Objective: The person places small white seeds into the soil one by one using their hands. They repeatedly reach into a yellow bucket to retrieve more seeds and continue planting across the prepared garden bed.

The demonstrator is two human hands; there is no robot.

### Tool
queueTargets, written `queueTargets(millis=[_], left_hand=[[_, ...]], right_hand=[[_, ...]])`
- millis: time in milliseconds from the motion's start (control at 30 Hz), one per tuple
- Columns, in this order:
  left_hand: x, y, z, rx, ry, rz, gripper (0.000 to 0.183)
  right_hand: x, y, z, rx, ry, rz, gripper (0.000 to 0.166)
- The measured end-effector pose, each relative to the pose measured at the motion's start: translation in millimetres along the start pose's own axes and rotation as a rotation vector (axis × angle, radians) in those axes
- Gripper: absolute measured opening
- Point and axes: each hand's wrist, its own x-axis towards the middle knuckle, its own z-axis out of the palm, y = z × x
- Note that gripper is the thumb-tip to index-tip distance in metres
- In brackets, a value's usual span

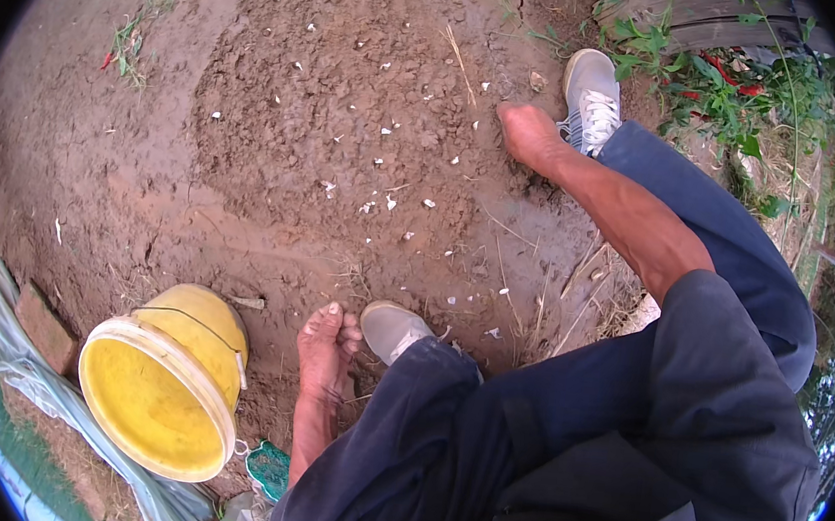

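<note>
Brown, crumbly soil (314,77) lies before me, dotted with small white pieces that look like garlic cloves (390,203). My right hand (528,132) is down at the soil's right side, beside a grey shoe (592,89) with white laces; its fingers are curled and their tips are hidden. Near the other grey shoe (392,330), my left hand (329,342) has its fingers bent and the thumb against them. Whether it holds something small cannot be told. A yellow plastic bucket (212,320) with a wire handle stands to the left of it, its inside showing no contents.
A green mesh piece (267,470) lies by the bucket. Clear plastic sheeting (44,375) and a brick (45,328) are at lower left. Green plants with red peppers (712,93) and a weathered log (712,21) border the upper right. Dry stalks (460,65) lie on the soil.
</note>
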Motion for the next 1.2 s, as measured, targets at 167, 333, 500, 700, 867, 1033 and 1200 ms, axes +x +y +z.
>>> queueTargets(millis=[167,333,500,700,867,1033,1200], left_hand=[[4,6,7,0.004,0.043,-0.010,0.017],[13,7,18,0.022,0.014,-0.028,0.015],[18,10,27,0.016,-0.011,-0.006,0.015],[20,7,24,0.022,0.019,-0.008,0.014],[14,5,19,0.013,0.026,-0.011,0.014],[1,11,26,0.008,0.036,0.026,0.016],[-7,7,30,-0.016,0.006,0.093,0.020]], right_hand=[[1,9,-4,0.024,0.179,-0.014,0.017],[3,4,-7,-0.112,0.093,-0.037,0.019],[11,6,-14,-0.090,-0.027,-0.021,0.019],[19,6,-13,-0.140,-0.044,-0.080,0.017],[19,3,-6,-0.149,-0.036,-0.077,0.017],[23,0,-7,-0.197,-0.003,-0.110,0.017],[13,-3,-36,-0.240,-0.108,-0.109,0.017]])
